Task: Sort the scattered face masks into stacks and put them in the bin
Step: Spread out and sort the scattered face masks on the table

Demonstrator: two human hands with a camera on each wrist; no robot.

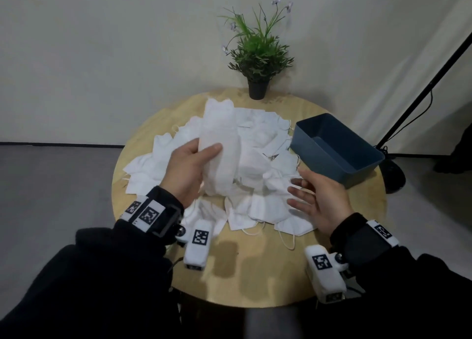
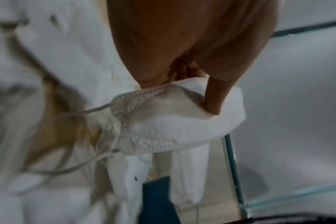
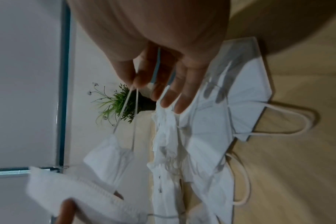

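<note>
Many white face masks (image 1: 258, 139) lie in a heap on the round wooden table (image 1: 255, 275). My left hand (image 1: 194, 157) grips a thick stack of masks (image 1: 222, 144) lifted above the heap, thumb across its front; the left wrist view shows the thumb pressing into the stack (image 2: 173, 121). My right hand (image 1: 306, 193) hovers at the heap's right edge with fingers spread. In the right wrist view its thumb and index finger (image 3: 144, 72) pinch the ear loops of one mask (image 3: 109, 160), which dangles below. The blue bin (image 1: 362, 175) stands right of the heap and shows no masks inside.
A potted plant (image 1: 258, 58) stands at the table's far edge, behind the heap. A black stand pole (image 1: 421, 91) leans beyond the bin. Loose masks (image 3: 240, 106) lie flat near the front. Bare wood shows along the near edge.
</note>
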